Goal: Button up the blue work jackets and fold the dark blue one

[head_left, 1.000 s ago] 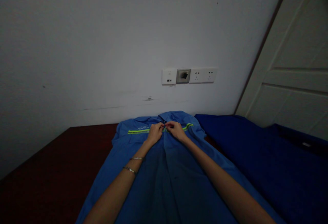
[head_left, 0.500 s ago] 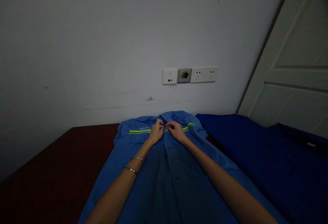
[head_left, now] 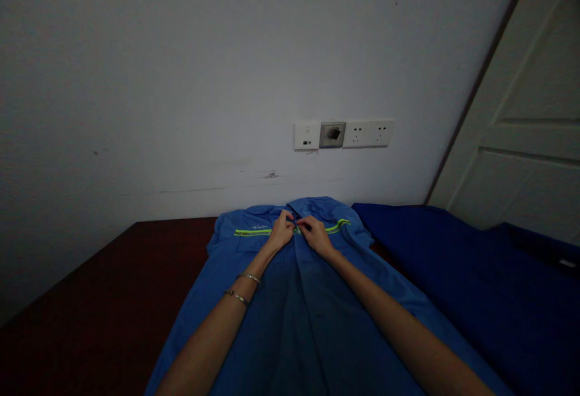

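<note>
A blue work shirt with a yellow-green stripe across the chest lies spread front side up, its collar end toward the wall. At chest height, just below the collar, my left hand pinches the edge of the front opening. My right hand meets it from the other side, thumb and fingers closed on the same front edge. The fingertips of both nearly touch. Whether a button sits between them is too small to tell. Two bracelets circle my left wrist.
Dark red tabletop extends to the left of the shirt. Darker blue cloth lies on the right. Behind stands a white wall with a row of sockets. A pale panelled door is at the right.
The view has shifted slightly, so everything sits a little further right. Both hands stay at the shirt's front edge, with only small finger movement.
</note>
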Demonstrator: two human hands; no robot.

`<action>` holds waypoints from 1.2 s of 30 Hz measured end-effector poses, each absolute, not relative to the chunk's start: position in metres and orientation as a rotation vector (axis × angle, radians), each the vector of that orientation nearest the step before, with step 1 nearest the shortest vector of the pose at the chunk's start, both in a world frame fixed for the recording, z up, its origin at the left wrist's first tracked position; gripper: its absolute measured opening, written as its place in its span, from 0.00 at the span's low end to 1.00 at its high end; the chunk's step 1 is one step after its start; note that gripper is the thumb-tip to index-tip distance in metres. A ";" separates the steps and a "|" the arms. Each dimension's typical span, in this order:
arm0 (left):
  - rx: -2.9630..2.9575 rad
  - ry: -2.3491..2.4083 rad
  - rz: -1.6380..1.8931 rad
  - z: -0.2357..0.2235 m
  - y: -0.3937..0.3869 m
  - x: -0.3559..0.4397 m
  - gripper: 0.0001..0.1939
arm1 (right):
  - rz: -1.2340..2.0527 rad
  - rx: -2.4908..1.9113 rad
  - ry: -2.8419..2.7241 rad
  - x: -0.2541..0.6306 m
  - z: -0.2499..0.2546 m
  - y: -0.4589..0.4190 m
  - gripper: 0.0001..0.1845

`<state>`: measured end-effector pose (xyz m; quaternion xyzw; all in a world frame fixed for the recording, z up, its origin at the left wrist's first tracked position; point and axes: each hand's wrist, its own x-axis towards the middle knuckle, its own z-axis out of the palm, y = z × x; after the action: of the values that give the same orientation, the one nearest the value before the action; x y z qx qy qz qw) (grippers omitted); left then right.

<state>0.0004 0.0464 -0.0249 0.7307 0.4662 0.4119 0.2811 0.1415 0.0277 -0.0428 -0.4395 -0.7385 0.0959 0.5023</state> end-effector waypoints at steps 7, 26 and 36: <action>1.879 1.191 0.940 -0.015 0.048 -0.005 0.15 | 0.266 -1.069 -1.793 0.142 -0.043 0.027 0.13; 1.479 1.338 0.596 0.001 0.029 0.001 0.20 | 0.338 -1.070 -1.792 0.142 -0.047 0.027 0.15; 1.468 1.257 0.658 -0.014 0.039 -0.003 0.15 | 0.372 -1.012 -1.789 0.143 -0.046 0.028 0.15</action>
<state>-0.0032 0.0392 -0.0143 0.6131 0.5249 0.2746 0.5227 0.1427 0.0276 -0.0461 -0.4190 -0.7406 0.1541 0.5022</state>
